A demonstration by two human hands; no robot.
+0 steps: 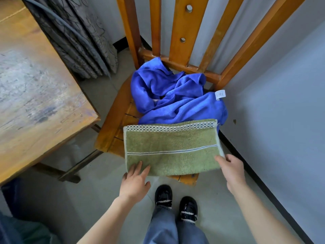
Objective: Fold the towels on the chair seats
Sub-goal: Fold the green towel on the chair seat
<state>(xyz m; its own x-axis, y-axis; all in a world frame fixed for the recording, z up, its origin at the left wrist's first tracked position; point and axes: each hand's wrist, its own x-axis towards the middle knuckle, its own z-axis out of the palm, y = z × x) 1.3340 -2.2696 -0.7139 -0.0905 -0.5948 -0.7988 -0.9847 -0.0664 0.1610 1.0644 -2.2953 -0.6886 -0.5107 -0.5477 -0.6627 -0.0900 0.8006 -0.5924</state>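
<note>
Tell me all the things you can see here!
green towel: one, olive with a checked band, folded flat at the seat's front
blue towel: one, blue with a white tag, crumpled at the seat's back
chair: one, orange-brown wood, middle
table: one, worn brown, left
curtain: one, grey patterned, upper left
tube: one, grey, across the curtain
wall: pale, right
floor: grey, below
shoes: two, black, on the floor
jeans: blue, bottom
left hand: straight fingers on the green towel's near left corner
right hand: at its near right corner, grip unclear
</note>
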